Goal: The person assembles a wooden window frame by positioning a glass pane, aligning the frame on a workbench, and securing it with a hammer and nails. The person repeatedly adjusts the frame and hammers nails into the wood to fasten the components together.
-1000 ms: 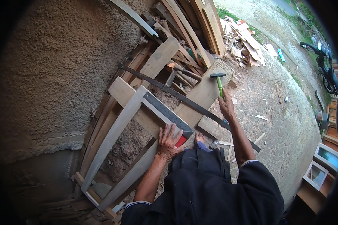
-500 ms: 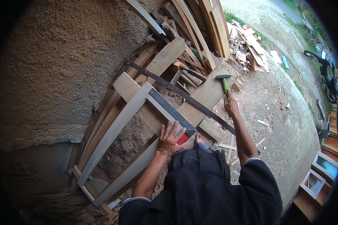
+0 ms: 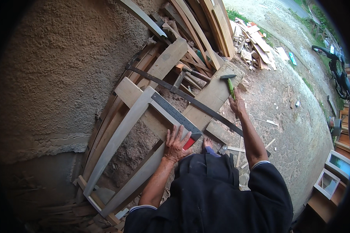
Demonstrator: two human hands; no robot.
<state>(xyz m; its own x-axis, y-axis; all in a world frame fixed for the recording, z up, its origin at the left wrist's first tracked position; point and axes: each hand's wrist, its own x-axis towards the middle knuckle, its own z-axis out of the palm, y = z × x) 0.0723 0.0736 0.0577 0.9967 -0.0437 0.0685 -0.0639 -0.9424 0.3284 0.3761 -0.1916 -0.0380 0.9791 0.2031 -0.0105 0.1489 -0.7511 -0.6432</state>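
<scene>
My left hand [image 3: 175, 145] lies with fingers spread on the near corner of a pale wooden frame [image 3: 118, 138]. Beside its fingertips is the red stock [image 3: 189, 143] of a carpenter's square, whose grey steel blade [image 3: 174, 110] runs along the frame's short end rail. My right hand [image 3: 237, 104] grips the green handle of a hammer [image 3: 230, 86]. The hammer's dark head is over the end of a wide plank [image 3: 212, 96]; whether it touches the wood, I cannot tell. A long dark bar clamp [image 3: 200, 104] crosses the planks beyond the frame.
A rough wall [image 3: 74, 73] rises on the left, with long boards leaning by it. Offcuts [image 3: 256, 44] are heaped at the far right of the planks. A motorbike [image 3: 335, 70] and small white-framed panels [image 3: 326, 183] stand on the right. My bare foot [image 3: 208, 143] is near the frame.
The whole view has shifted and turned slightly. Both hands, the hammer and the square keep their places relative to the frame and planks.
</scene>
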